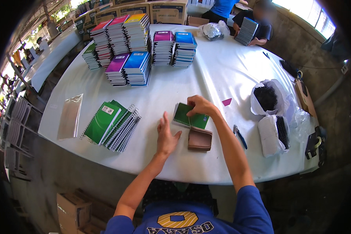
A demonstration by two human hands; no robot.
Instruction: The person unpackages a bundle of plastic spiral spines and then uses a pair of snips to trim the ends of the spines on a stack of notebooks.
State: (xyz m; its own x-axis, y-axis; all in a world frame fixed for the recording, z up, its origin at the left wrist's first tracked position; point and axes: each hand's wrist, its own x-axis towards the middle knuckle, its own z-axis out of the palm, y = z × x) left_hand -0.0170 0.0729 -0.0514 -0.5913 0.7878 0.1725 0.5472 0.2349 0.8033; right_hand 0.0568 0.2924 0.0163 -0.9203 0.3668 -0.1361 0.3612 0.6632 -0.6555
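A green spiral notebook (198, 120) lies on the white table in front of me, a brown box-shaped block (200, 139) touching its near edge. Over the notebook's cover is my right hand (199, 104), its thumb and fingers pinched together; whatever thin thing they may hold is too small to make out. My left hand (167, 137) hovers just left of the notebook and block, fingers stretched, holding nothing. Further left, several green spiral notebooks (111, 124) lie fanned in an overlapping pile, wire coils sticking out at their edges.
Cutting pliers (240, 136) lie right of my forearm, below a magenta scrap (227, 102). Bags of black coils (266, 97) and a white-wrapped coil bundle (272, 136) sit at the right. Notebook stacks (138, 64) stand behind; clear sleeves (70, 117) lie left. A co-worker holds notebooks (246, 32).
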